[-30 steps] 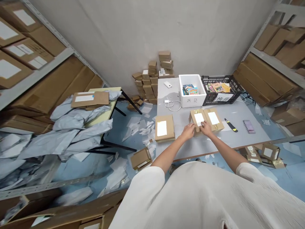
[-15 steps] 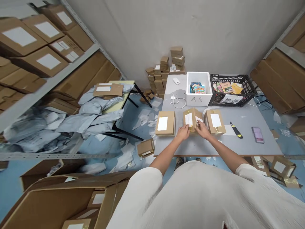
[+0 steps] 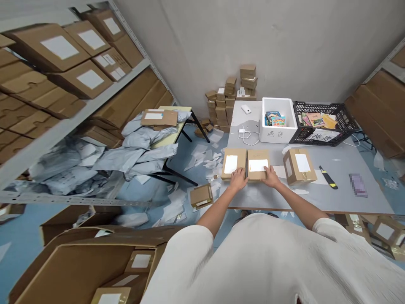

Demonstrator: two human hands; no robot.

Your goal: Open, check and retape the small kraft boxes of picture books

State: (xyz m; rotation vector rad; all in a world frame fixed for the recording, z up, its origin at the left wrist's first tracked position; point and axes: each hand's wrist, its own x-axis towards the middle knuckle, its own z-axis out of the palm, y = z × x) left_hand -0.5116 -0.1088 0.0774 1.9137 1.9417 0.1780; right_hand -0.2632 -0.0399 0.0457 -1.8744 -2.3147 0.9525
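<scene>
Two small cardboard boxes stand side by side near the table's front edge, with a thin gap between them. My left hand is at the lower right front of the left cardboard box, its fingers curled against it. My right hand grips the right front corner of the middle cardboard box, which bears a white label on top. A third labelled box sits apart, right of my right hand. Farther right lie a black-and-yellow utility knife and a phone with a blurred screen.
Behind the boxes are a white foam bin and a black crate holding booklets. A white cable lies at the table's left. Grey parcels cover a side table; a large open carton stands lower left.
The middle box has been turned and brought beside the left box. My left hand has shifted from the middle box to the left one. The view has swung left.
</scene>
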